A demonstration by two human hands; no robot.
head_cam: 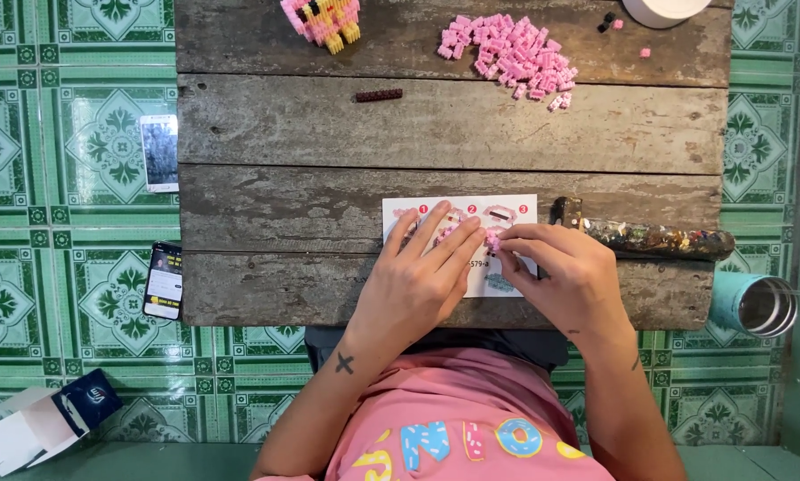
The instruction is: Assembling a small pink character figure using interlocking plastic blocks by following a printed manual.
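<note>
On a worn wooden table (328, 125), a white instruction sheet (515, 209) lies near the front edge. My left hand (418, 281) rests on the sheet, fingers spread, fingertips touching a small pink brick assembly (492, 240). My right hand (564, 272) pinches that same pink piece from the right. A pile of loose pink bricks (511, 53) sits at the far side. A pink and yellow built figure (324, 20) stands at the far edge. A short dark brick strip (378, 94) lies alone in the middle.
A glittery tube-shaped thing (658, 239) lies right of the sheet. A teal cup (756, 305) sits off the table's right corner. Two phones (159, 151) (164, 281) and a white and blue box (48, 419) lie on the green tiled floor at left. A white round container (662, 9) is at the far right.
</note>
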